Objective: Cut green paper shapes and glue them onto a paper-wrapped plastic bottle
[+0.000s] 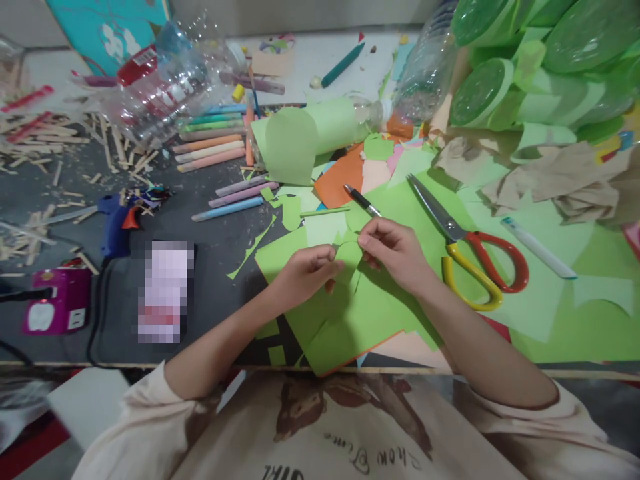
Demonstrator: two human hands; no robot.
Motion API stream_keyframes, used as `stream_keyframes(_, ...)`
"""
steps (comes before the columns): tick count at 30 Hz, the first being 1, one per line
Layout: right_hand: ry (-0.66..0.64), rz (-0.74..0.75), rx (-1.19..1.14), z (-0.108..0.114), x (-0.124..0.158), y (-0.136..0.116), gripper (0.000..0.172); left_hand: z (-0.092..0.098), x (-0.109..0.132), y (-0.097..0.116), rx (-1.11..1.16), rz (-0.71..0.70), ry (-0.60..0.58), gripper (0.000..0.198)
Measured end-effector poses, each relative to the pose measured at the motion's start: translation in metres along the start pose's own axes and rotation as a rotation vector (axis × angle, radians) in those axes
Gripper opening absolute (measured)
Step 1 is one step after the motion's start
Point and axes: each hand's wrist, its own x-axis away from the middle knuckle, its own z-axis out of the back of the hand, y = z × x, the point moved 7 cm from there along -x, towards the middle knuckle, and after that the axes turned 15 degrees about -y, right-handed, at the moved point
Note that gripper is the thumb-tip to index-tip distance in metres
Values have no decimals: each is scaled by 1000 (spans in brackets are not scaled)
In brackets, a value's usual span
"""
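Note:
Between my two hands is a small green paper piece (pixel 349 252) with a curved top edge. My left hand (pixel 313 268) pinches its left side, thumb against fingers. At its right edge, my right hand (pixel 387 248) pinches it too. Larger green paper sheets (pixel 320 333) lie beneath both hands. Scissors (pixel 454 233) with one red and one yellow handle rest on the paper to the right, blades apart from my hand. A black and silver pen (pixel 361 200) lies just beyond my right hand. A thin rolled green strip (pixel 325 211) and green scraps (pixel 291 212) are close by.
Behind stands a bottle wrapped in green paper (pixel 333 130), lying sideways. Green bottle pieces (pixel 545 73) are stacked at the back right, near crumpled brown paper (pixel 555 180). Leftward are a phone (pixel 164 293), a blue glue gun (pixel 117 223), a purple box (pixel 60 300) and wood sticks (pixel 40 143).

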Motion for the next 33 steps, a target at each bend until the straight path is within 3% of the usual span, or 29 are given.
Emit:
stream_keyframes(11, -85, 5, 82, -6, 1, -4, 35, 1, 0, 1, -16, -48, 39, 53)
stream_keyframes(15, -10, -36, 331, 16, 21, -24, 27, 9, 1, 2, -6, -95, 107, 57)
stream_keyframes(18, 106, -250, 717, 56, 56, -35, 31, 13, 1, 1, 27, -81, 123, 57)
stream_keyframes(20, 177, -487, 960, 88, 85, -34, 36, 15, 1, -1, 49, -54, 140, 56)
stream_keyframes(23, 142, -758, 1142, 121, 119, -19, 48, 17, -1, -3, 65, -26, 162, 53)
stream_keyframes(28, 131, -862, 1258, 120, 123, -3, 71, 18, -2, -5, 89, -24, 195, 40)
stream_keyframes(33, 134, -893, 1350, 103, 107, -9, 59, 22, -1, -5, 79, -21, 228, 35)
